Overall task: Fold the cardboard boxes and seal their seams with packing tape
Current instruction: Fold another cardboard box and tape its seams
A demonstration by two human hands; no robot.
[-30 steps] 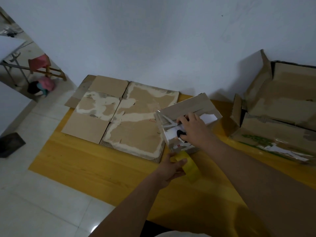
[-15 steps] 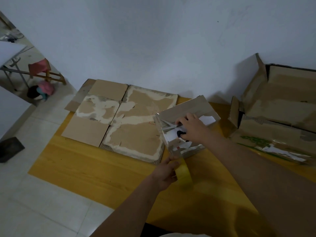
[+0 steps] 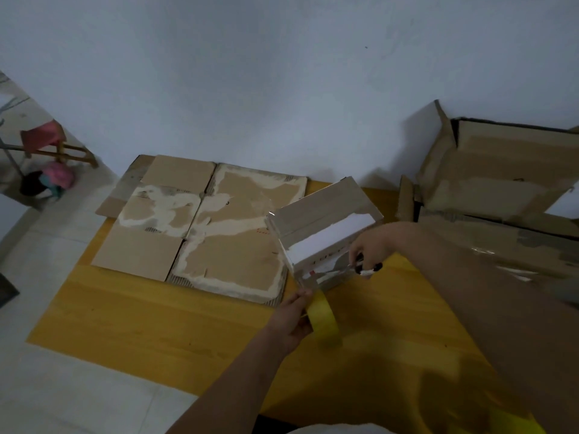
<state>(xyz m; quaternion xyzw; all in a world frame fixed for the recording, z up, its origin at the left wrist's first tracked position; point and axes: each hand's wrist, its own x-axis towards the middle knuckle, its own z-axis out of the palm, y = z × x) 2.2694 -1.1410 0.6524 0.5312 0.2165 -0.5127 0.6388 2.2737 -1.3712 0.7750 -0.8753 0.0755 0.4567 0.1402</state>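
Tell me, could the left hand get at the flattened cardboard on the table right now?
Probably not freely: the left hand grips the tape roll, though nothing blocks the flattened cardboard.

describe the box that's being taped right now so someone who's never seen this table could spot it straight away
On the yellow table, look right of the big flattened cardboard lying by the wall. There stands the small box, folded up and tilted, with the left hand holding a yellow tape roll just below it. Unlike the large brown boxes at the far right, it is small with white panels.
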